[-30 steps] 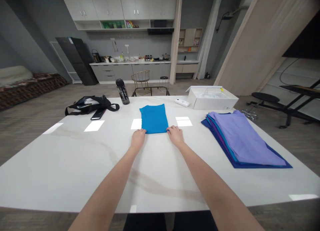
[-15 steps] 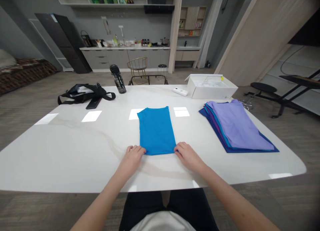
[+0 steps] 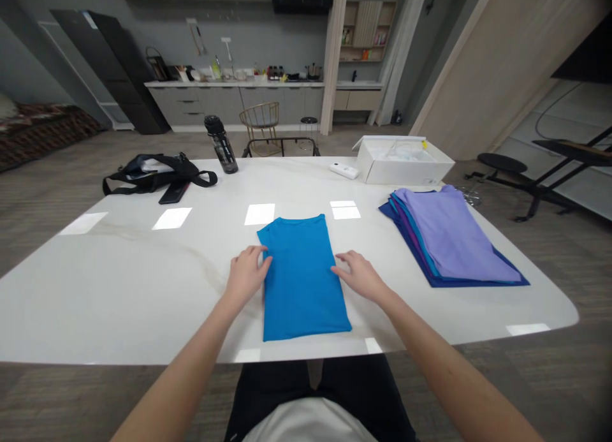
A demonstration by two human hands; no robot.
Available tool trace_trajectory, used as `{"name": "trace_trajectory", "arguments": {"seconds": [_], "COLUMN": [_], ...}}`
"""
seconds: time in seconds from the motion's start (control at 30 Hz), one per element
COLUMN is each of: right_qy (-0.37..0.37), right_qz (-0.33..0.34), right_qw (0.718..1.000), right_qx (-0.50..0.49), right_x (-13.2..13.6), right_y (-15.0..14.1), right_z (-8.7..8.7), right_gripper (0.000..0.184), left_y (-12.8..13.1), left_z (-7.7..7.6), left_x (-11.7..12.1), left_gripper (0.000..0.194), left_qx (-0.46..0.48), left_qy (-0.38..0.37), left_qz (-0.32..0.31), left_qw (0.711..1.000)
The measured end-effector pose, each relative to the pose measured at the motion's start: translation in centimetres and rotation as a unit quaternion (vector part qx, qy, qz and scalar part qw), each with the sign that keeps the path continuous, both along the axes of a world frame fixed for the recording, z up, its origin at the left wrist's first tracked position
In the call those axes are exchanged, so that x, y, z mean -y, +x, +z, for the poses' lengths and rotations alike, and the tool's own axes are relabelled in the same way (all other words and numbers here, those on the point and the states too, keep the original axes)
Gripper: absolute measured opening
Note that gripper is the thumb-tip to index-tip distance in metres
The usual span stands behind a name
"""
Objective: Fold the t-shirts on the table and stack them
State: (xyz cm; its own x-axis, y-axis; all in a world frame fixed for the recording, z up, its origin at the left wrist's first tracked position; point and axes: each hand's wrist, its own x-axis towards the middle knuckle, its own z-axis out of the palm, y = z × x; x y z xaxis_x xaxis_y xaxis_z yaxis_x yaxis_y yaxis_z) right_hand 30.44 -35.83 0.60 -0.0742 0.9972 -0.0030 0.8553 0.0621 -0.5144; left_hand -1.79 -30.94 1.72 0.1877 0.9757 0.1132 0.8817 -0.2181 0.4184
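Note:
A bright blue folded garment (image 3: 306, 276), perhaps a shirt, lies flat on the white table in front of me, longer than it is wide. At its left edge is my left hand (image 3: 248, 273), thumb and fingers apart, the tips touching or just over the cloth. My right hand (image 3: 359, 275) is beside the right edge, its fingers spread and the thumb close to the cloth. Neither hand grips the fabric. To the right lies a pile of folded garments (image 3: 454, 235), lavender on top, with blue, purple and navy layers showing beneath.
The glossy white table (image 3: 157, 289) has its front edge just before my lap. Towards the back are a black bag (image 3: 157, 173), a phone (image 3: 174, 192), a dark bottle (image 3: 222, 145), a white remote-like device (image 3: 343, 170) and an open white box (image 3: 404, 161).
The blue garment now reaches nearer the table's front edge and looks longer. Both hands have let go of its lower corners and moved up along its sides, fingers opening.

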Motion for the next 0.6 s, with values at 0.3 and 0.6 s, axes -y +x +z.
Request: {"name": "trace_trajectory", "arguments": {"seconds": [0.3, 0.6], "right_qy": [-0.116, -0.081], "right_qz": [-0.133, -0.056], "right_qw": [0.983, 0.97], "right_qx": [-0.041, -0.22], "right_x": [-14.4, -14.6], "right_y": [-1.4, -3.3], "right_z": [-0.4, -0.6], "right_gripper": [0.047, 0.015], "left_y": [1.6, 2.1], "left_z": [-1.0, 0.2], "left_x": [-13.5, -13.9], "left_gripper": [0.075, 0.02], "left_qx": [-0.043, 0.116], "left_qy": [-0.185, -0.212], "left_qz": [0.105, -0.05], "left_qw": [0.976, 0.969]}}
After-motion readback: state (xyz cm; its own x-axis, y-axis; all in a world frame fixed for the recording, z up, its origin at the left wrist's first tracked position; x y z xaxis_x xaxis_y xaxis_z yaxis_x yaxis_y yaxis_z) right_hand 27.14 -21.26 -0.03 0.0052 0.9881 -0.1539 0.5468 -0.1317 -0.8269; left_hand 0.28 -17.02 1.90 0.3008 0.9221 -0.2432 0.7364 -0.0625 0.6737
